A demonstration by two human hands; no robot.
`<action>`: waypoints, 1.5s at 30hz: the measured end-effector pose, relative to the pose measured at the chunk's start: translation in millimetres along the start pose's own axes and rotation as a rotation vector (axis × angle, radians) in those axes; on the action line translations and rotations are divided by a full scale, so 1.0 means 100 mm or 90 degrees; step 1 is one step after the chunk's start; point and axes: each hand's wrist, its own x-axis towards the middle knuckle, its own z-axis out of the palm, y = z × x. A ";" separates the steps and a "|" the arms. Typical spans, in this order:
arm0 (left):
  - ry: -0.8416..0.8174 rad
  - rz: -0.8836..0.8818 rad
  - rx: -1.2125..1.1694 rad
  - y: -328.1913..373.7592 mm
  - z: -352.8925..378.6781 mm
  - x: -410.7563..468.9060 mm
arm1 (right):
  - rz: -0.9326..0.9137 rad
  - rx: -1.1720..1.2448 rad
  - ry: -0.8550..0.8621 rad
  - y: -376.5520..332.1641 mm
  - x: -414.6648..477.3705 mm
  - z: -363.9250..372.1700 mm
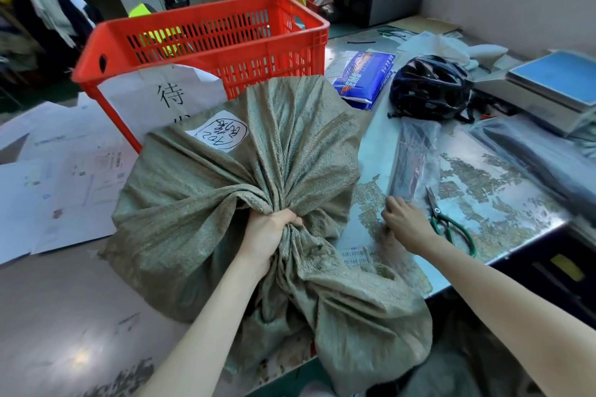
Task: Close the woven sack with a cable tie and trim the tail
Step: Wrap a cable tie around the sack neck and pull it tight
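Observation:
A grey-green woven sack with a white handwritten label lies on the table in front of me. My left hand is clenched around its gathered, twisted neck. The loose mouth of the sack hangs toward the table's near edge. To the right, my right hand rests at the near end of a clear plastic bag of dark cable ties, fingers curled on its opening. Green-handled scissors lie shut on the table just right of that hand.
A red slotted crate with a paper sign stands behind the sack. A black helmet, a blue packet and a scale sit at the right. Papers cover the left. Loose cable ties lie far back.

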 end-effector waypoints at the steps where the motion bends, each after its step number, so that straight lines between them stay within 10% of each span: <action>1: 0.001 -0.005 0.000 -0.01 -0.01 0.01 | -0.010 -0.013 0.019 0.00 0.00 -0.03; 18: -0.048 -0.045 -0.026 -0.03 -0.06 -0.01 | -0.255 0.272 0.441 -0.59 -0.28 -0.93; 30: -0.060 0.005 -0.050 0.09 -0.05 -0.13 | -0.323 0.429 0.443 -1.11 -0.40 -1.69; 39: -0.067 -0.078 -0.103 0.09 -0.07 -0.11 | -0.264 0.486 0.358 -0.91 -0.41 -1.85; 45: -0.064 -0.048 -0.132 0.09 -0.09 -0.14 | -0.093 0.504 -0.106 -0.68 -0.30 -1.58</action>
